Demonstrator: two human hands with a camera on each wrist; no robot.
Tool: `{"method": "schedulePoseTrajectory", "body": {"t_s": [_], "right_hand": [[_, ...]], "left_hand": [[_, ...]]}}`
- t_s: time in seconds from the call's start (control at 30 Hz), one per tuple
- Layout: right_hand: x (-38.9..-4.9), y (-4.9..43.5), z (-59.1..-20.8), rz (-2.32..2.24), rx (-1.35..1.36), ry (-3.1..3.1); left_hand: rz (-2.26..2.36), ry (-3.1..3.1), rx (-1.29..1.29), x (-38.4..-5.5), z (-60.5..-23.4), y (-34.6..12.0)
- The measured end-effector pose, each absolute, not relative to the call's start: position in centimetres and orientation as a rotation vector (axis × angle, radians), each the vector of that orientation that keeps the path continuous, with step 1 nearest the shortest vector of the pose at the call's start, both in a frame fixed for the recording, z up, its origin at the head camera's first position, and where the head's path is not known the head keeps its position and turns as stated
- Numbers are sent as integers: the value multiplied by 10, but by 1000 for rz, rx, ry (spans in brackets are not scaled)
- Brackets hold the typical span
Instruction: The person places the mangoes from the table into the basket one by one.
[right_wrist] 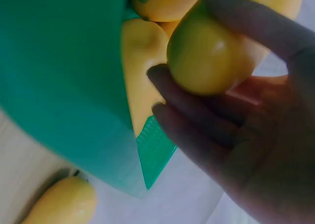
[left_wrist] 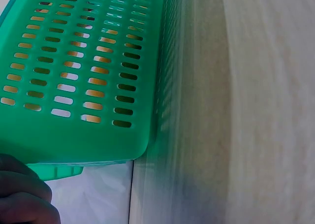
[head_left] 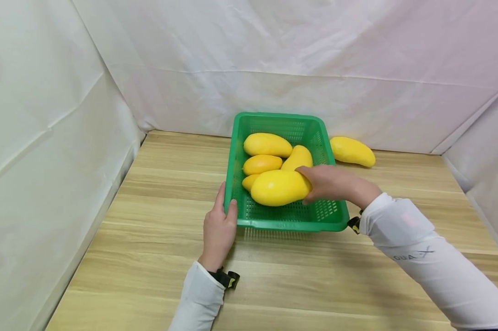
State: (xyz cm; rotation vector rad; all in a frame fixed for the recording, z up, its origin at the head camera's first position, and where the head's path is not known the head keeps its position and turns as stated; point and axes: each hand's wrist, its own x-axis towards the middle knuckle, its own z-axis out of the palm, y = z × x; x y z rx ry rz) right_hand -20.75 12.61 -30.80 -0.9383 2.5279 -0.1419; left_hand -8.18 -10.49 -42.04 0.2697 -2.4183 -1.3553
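A green plastic basket (head_left: 290, 225) with slotted walls stands on the table, several yellow mangoes (head_left: 267, 145) lying inside. My right hand (head_left: 331, 184) grips one large yellow mango (head_left: 280, 188) by its right end, over the front part of the basket. In the right wrist view, thumb and fingers wrap this mango (right_wrist: 211, 56) from both sides. At the basket's left front, my left hand (head_left: 220, 230) holds the rim, thumb on the rim and fingers along the outer side. Only its fingers (left_wrist: 22, 194) show in the left wrist view, by the basket wall (left_wrist: 74, 140).
Another yellow mango (head_left: 352, 151) lies on the wooden table (head_left: 162, 220), just right of the basket, near the back. White cloth (head_left: 282, 50) hangs behind the table, with more white cloth at the left and right.
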Motion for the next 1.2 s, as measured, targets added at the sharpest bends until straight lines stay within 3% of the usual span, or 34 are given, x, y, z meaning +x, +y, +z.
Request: {"method": "schedulePoseTrajectory", "body": {"t_s": [1.2], "right_hand": [[-201,82,-318,106,-867,2217]], "left_hand": [[-1354,-2416,278,-80,-416,-104]]}}
